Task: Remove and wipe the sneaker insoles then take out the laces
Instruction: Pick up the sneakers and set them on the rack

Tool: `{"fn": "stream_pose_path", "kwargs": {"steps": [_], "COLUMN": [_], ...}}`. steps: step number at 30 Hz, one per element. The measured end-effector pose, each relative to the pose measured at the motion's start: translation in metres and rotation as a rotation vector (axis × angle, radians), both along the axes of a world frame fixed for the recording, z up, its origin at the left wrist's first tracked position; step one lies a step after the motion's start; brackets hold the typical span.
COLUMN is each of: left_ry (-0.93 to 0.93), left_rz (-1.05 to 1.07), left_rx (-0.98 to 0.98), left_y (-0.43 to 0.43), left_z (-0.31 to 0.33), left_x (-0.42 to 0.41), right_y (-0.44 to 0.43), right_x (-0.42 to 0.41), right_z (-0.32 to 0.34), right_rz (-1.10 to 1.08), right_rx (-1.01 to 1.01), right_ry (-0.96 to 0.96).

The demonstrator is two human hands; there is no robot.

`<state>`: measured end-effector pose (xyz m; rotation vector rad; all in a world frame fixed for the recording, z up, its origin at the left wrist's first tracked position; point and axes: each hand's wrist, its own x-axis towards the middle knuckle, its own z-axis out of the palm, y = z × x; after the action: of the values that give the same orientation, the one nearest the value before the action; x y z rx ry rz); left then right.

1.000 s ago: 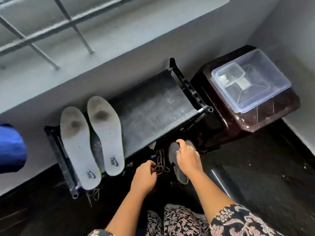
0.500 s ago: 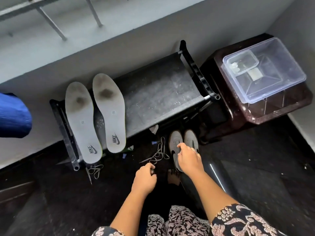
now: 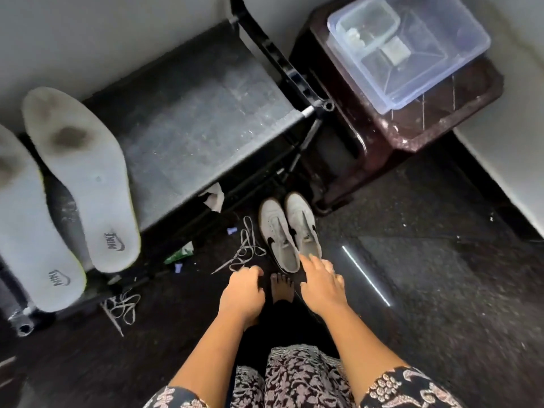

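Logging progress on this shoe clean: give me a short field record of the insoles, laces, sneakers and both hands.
insoles: two, side by side on the black rack shelf
sneakers: pair, on the floor, side by side
first lace: loose on the floor, left of the sneakers
second lace: loose on the floor, below the rack's front edge
left hand: fingers curled near the first lace's end, grip unclear
right hand: fingers straight, at the sneakers' heels

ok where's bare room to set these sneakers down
Bare: the rack shelf between the insoles and its right rail, and the floor right of the sneakers, in front of the stool. Crowded: floor left of the sneakers, with laces and scraps.
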<state>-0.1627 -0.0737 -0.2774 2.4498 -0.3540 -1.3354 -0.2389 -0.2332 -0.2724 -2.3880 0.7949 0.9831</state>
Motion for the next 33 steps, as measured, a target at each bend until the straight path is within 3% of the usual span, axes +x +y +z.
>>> {"fn": "stream_pose_path", "kwargs": {"steps": [9,15,20,23,28,33], "left_ry": [-0.047,-0.106,-0.096,-0.077,-0.061,-0.060], "left_rz": [-0.307,-0.442,-0.592,-0.642,-0.619,-0.474], "left_rx": [-0.024,-0.015,0.105,0.204,0.210,0.079], "left_y": [-0.053,-0.085,-0.107,-0.117,-0.122,-0.114], "left_z": [-0.114,-0.209,-0.286,-0.313,-0.323,-0.277], "left_x": [-0.021,-0.040,-0.058,-0.068,-0.063,-0.044], "right_y": [-0.026,-0.058,-0.069,-0.069,-0.073,-0.074], "right_x": [-0.040,-0.043,-0.043,-0.044,-0.027,-0.006], "right_z": [-0.122,-0.218,-0.289,-0.320,-0.324,-0.276], "right_rz": [-0.004,0.125,0.349,0.298,0.309,0.359], "right_rx": [0.000,-0.002,-0.026,-0.027,-0.032,-0.021], "right_ry": [0.170,0.224,0.311,0.270,0.275,0.241]}}
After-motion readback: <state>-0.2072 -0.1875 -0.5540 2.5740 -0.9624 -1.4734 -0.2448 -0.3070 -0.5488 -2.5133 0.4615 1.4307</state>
